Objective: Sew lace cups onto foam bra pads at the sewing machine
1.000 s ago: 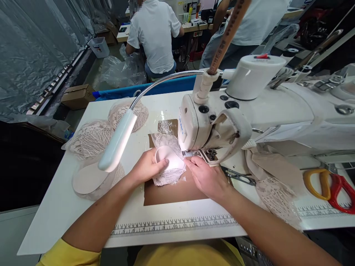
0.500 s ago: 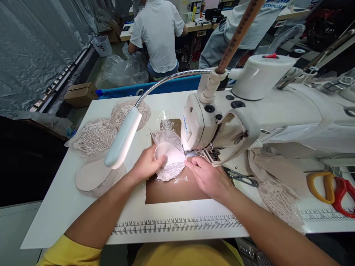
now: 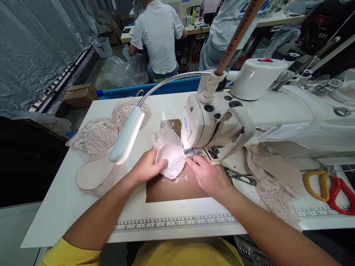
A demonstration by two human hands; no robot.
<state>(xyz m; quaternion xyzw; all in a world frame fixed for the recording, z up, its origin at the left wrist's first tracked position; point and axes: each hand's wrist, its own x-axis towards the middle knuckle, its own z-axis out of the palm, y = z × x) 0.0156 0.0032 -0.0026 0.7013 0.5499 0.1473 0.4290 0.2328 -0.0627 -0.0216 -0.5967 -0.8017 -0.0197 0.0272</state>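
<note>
A pale pink bra cup with lace (image 3: 172,158) lies on a brown plate (image 3: 172,188) under the needle of a white sewing machine (image 3: 216,122). My left hand (image 3: 146,167) grips the cup's left edge, thumb on top and fingers curled beneath. My right hand (image 3: 206,174) presses the cup's right edge flat beside the presser foot (image 3: 191,151), fingers held together.
A gooseneck lamp (image 3: 126,135) hangs over the table's left half. Lace cups (image 3: 95,135) and a foam cup (image 3: 94,173) are stacked at the left. Lace pieces (image 3: 274,192), black snips (image 3: 240,177) and yellow and red scissors (image 3: 330,186) lie at the right. Two people work behind the table.
The cup and lace have fed further under the needle and away from me. Both hands followed, and the lace edge in front has shortened.
</note>
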